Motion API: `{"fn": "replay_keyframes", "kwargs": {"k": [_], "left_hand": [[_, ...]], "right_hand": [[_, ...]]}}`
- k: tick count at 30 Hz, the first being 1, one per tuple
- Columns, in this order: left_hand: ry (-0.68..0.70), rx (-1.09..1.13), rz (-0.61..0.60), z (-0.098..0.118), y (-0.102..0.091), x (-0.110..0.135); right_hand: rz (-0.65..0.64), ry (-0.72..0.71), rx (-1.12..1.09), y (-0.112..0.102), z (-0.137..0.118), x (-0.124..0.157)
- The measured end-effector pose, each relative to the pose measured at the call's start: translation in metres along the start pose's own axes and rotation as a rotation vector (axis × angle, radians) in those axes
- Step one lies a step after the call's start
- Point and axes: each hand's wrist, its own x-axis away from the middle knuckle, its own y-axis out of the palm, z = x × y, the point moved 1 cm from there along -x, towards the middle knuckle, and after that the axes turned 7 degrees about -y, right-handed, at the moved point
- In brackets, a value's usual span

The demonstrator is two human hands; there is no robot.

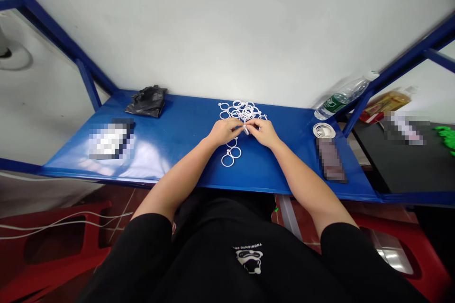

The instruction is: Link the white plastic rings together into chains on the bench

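My left hand (224, 131) and my right hand (265, 132) meet over the blue table, fingertips pinched together. Between them is a small white plastic ring (246, 129), seen nearly edge-on and partly covered by the fingers. Just beyond my hands lies a loose pile of similar white rings (248, 112), thin loops with a small knob or tab on each. Closer to me, below my left hand, a few more rings (227, 166) rest flat on the table, touching or overlapping one another.
On the blue table (185, 151), a crumpled black plastic bag (147, 101) and a blurred-out object (110, 141) lie left. Toward the right are a water bottle (336, 102), a coiled white strip (323, 130) and a blurred dark object (331, 160). A wall stands behind.
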Motion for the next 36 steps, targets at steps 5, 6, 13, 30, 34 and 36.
{"fn": "replay_keyframes", "kwargs": {"k": [5, 6, 13, 30, 34, 36], "left_hand": [[0.022, 0.027, 0.002, -0.002, 0.002, 0.0], [0.022, 0.028, -0.004, -0.003, 0.002, 0.0], [0.029, -0.011, -0.032, -0.006, 0.004, 0.001], [-0.102, -0.003, -0.063, 0.006, -0.002, -0.001], [-0.179, -0.044, -0.103, 0.007, -0.003, 0.0], [-0.198, -0.063, -0.121, 0.007, -0.005, -0.001]], "right_hand": [[-0.006, -0.005, 0.035, 0.0, 0.0, 0.0], [-0.009, -0.002, 0.038, 0.0, 0.001, 0.0], [-0.048, -0.004, 0.04, 0.0, -0.001, -0.002], [0.043, 0.028, -0.057, 0.006, 0.002, 0.001], [0.029, 0.0, -0.001, 0.005, 0.004, 0.0], [0.011, -0.03, 0.055, 0.004, 0.005, 0.0]]}}
